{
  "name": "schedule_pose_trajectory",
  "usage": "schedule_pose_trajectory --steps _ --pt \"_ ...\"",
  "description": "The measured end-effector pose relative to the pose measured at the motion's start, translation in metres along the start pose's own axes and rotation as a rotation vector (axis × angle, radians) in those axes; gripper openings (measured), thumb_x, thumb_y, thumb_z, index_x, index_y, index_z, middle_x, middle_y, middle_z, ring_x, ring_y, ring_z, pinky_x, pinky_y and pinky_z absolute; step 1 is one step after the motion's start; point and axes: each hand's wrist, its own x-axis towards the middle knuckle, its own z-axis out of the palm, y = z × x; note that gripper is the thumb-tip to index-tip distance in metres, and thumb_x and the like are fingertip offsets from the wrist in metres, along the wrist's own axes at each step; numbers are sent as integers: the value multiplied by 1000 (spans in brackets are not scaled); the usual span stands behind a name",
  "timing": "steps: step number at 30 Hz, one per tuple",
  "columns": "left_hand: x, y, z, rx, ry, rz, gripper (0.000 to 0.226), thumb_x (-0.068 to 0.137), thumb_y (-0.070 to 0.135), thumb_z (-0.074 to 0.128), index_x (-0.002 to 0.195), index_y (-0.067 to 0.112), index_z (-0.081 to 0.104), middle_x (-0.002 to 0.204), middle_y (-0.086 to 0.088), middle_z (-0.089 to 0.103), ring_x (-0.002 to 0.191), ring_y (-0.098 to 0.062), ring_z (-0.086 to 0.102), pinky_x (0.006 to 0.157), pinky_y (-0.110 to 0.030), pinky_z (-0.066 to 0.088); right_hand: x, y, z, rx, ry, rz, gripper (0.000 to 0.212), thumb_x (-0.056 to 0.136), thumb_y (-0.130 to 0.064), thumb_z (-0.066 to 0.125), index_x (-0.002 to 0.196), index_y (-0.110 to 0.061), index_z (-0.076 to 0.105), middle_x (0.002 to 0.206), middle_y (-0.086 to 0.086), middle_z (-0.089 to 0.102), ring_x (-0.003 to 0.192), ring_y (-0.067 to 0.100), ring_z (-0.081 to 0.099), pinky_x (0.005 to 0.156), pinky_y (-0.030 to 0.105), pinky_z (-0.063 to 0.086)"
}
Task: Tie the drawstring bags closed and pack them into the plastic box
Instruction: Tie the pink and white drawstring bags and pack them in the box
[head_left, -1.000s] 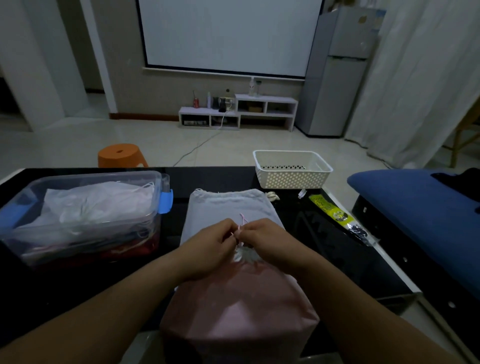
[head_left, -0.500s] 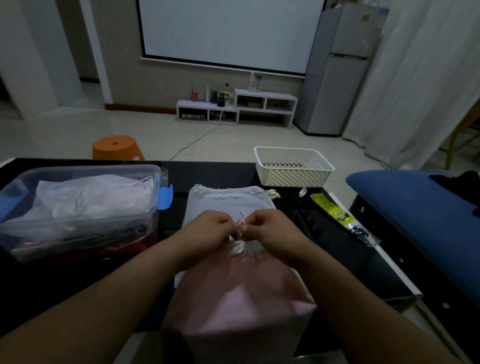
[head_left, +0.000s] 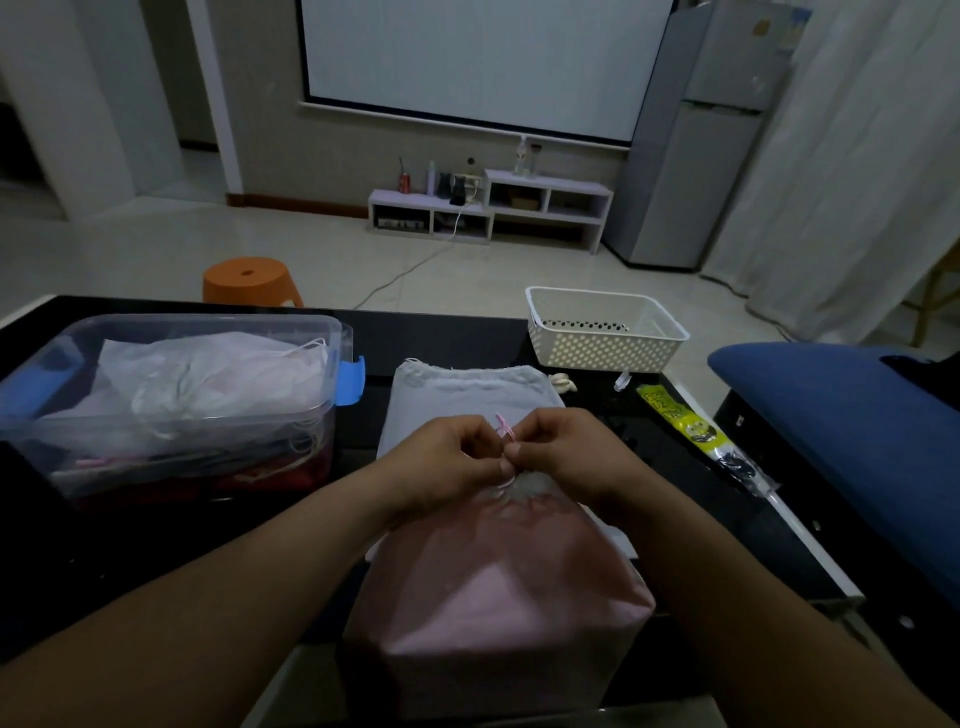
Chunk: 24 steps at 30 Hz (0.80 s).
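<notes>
A pink drawstring bag (head_left: 493, 597) stands on the black table right in front of me, its mouth gathered. My left hand (head_left: 441, 462) and my right hand (head_left: 566, 457) meet over that mouth, each pinching the thin pink drawstring (head_left: 503, 427), whose loops stick up between the fingertips. Behind it a grey drawstring bag (head_left: 467, 395) lies flat, its mouth at the far end. On the left sits the clear plastic box (head_left: 171, 447) with blue latches, holding several white and dark bags.
A white perforated basket (head_left: 602, 338) stands at the table's far right corner. A yellow-green packet (head_left: 680, 421) and a small white clip (head_left: 622, 381) lie along the right edge. A blue cushion (head_left: 841, 415) is on the right, an orange stool (head_left: 249, 280) beyond the table.
Both hands have stayed together at the pink bag's mouth, working the drawstring with small finger movements. The view has shifted slightly; nothing else on the table moved.
</notes>
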Motion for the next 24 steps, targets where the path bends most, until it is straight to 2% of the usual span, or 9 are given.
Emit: schedule_pose_trajectory --steps 3,6,10,13,14,16,18,22,24 --pt "0 -2 2 23 -18 -7 8 94 30 75 98 24 75 93 2 76 89 -16 71 77 -30 58 0 1 0 -58 7 -35 1 89 -10 76 89 -10 77 85 5 79 82 15 74 80 28 59" --pt "2 -4 4 52 18 -13 12 95 31 73 91 20 73 88 0 74 83 -15 70 71 -28 54 1 0 1 -235 55 -122 4 91 -20 75 88 -20 77 80 -5 77 78 5 72 72 18 55" --pt "5 -8 10 64 80 9 16 95 24 70 94 8 70 88 -9 72 79 -18 67 75 -38 57 0 -1 8 -452 107 -253 6 93 -26 72 89 -29 75 79 -16 71 79 0 65 68 17 47" --pt "7 -10 14 184 128 71 3 94 21 66 91 22 66 80 0 68 76 -16 64 65 -30 49 -3 1 15 -547 129 -320 9 98 -31 66 99 -30 75 86 -13 72 82 5 64 72 27 50" --pt "6 -11 15 199 128 85 12 93 20 64 86 29 65 77 3 66 74 -15 62 63 -29 45 -3 2 17 -565 129 -337 11 99 -30 64 101 -29 74 90 -11 74 84 7 64 73 29 50" --pt "5 -12 17 169 134 96 20 93 18 61 77 29 67 73 2 67 71 -15 61 63 -34 47 -3 3 20 -560 130 -359 13 101 -28 61 103 -29 74 92 -9 74 81 5 62 71 28 48" --pt "5 -11 14 115 121 90 17 94 17 60 82 17 72 76 -7 70 68 -14 60 67 -42 51 -2 3 20 -484 137 -347 11 99 -25 63 101 -29 73 84 -11 70 72 0 58 65 21 43" --pt "3 -5 -7 -81 -73 20 13 100 19 65 98 8 73 76 -10 62 65 -18 54 57 -30 47 1 1 10 -310 97 -311 7 95 -18 70 93 -24 73 82 -6 72 76 7 66 72 27 54" --pt "0 -2 -13 -136 -137 28 16 101 17 65 96 3 69 76 -9 62 64 -17 58 57 -26 51 0 -1 4 -201 46 -285 6 95 -14 71 91 -19 73 81 -2 73 74 8 66 69 24 53"
